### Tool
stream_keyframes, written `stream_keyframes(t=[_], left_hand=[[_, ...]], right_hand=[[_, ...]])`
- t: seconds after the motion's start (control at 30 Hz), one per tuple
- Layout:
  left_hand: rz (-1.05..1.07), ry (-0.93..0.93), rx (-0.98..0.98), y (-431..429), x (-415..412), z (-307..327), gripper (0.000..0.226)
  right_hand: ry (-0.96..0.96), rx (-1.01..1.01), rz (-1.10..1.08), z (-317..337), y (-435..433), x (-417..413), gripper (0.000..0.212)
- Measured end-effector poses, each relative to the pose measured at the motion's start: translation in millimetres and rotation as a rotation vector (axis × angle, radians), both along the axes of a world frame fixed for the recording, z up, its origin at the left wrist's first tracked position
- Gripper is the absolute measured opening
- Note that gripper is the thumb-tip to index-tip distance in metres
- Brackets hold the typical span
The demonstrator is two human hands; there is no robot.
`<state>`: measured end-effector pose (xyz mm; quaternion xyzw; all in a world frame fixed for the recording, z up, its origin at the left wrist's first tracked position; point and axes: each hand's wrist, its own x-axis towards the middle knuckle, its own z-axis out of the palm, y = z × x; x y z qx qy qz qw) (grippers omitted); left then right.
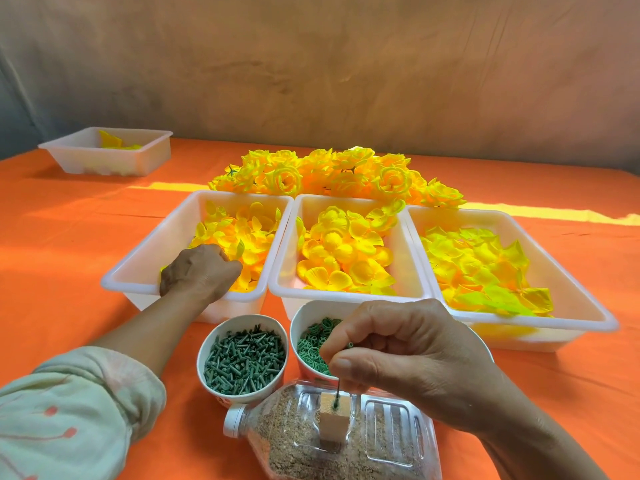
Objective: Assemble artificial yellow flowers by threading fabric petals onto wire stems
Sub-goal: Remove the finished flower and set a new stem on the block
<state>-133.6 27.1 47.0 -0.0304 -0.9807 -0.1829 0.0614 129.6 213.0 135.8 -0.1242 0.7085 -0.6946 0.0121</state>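
Note:
My right hand (401, 355) pinches a thin wire stem (336, 393) between thumb and forefinger. The stem stands upright in a small wooden block (333, 426) set in a sand-filled plastic bottle (332, 445) lying on its side. My left hand (199, 271) reaches into the left white tray (138, 268), fingers curled down among yellow fabric petals (242, 237); what it holds is hidden. Two more white trays, middle (287, 271) and right (588, 303), hold other yellow petals. A heap of finished yellow flowers (332, 176) lies behind the trays.
Two paper cups stand in front of the trays: one with dark green tube pieces (242, 358), one with green ring-shaped pieces (313, 341), partly behind my right hand. A fourth white tray (107, 150) sits at the far left on the orange tablecloth (69, 237).

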Motion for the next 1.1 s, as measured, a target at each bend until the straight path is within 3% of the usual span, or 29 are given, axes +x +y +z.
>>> stream_keyframes(t=[1.1], left_hand=[[0.017,0.002,0.008,0.9,0.0,0.1,0.017]], right_hand=[[0.015,0.093,0.008,-2.5,5.4,-2.5,0.006]])
